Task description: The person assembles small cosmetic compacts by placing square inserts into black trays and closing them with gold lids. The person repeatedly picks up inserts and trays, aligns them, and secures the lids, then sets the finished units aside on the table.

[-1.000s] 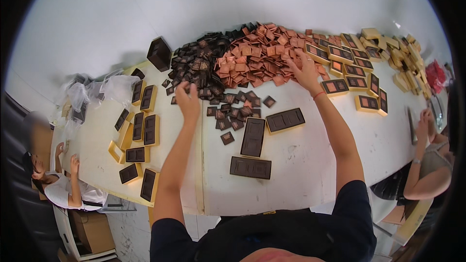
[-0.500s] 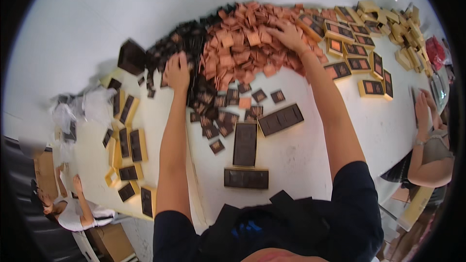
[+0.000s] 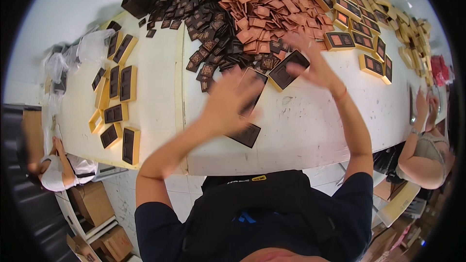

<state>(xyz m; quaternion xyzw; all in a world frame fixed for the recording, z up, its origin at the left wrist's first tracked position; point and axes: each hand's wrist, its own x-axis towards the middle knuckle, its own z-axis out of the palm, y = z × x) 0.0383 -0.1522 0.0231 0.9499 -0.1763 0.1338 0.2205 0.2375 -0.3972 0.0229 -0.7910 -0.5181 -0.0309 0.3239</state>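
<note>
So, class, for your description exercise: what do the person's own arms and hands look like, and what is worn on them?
Short, dark navy fabric sleeves cover the upper arms; the forearms are bare. A thin red band circles the right wrist. The left hand and right hand wear no gloves; blur hides finer details.

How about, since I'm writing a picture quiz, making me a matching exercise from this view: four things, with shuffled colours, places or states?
1. left-hand heap of squares
2. right-hand heap of squares
3. plastic bags at the left end of the table
4. right hand

A. open, close to a gold-sided box
B. copper-coloured
C. dark
D. see-through

Pairs: 1-C, 2-B, 3-D, 4-A
</note>
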